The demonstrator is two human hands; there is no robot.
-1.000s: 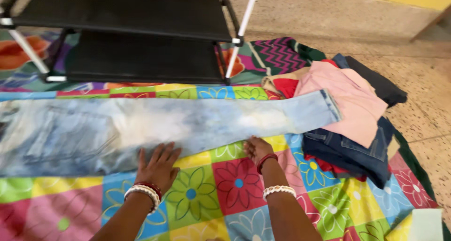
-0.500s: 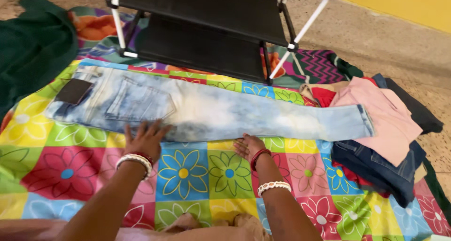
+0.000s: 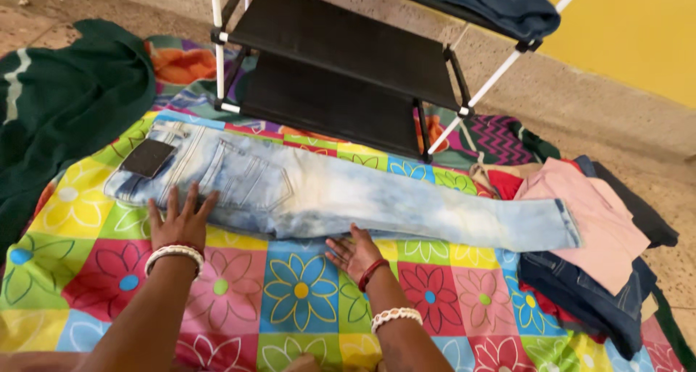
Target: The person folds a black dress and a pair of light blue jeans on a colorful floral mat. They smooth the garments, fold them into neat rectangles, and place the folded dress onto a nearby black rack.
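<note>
Bleached light-blue jeans (image 3: pixel 326 194) lie flat across the flowered blanket (image 3: pixel 290 299); keep your left hand (image 3: pixel 177 223) and right hand (image 3: pixel 353 252) spread open-palmed, gripping nothing, pressing along the near edge evenly.

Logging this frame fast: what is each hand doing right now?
Left hand: open, flat on the jeans near the seat.
Right hand: open, palm down at the jeans' lower edge, holding nothing.

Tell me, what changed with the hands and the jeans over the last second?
The left hand slid along the light-washed jeans from the thigh toward the waist end, near the back pocket. The right hand kept flat at the lower edge of the leg. The jeans stayed spread on the flowered blanket; nothing was picked up.
</note>
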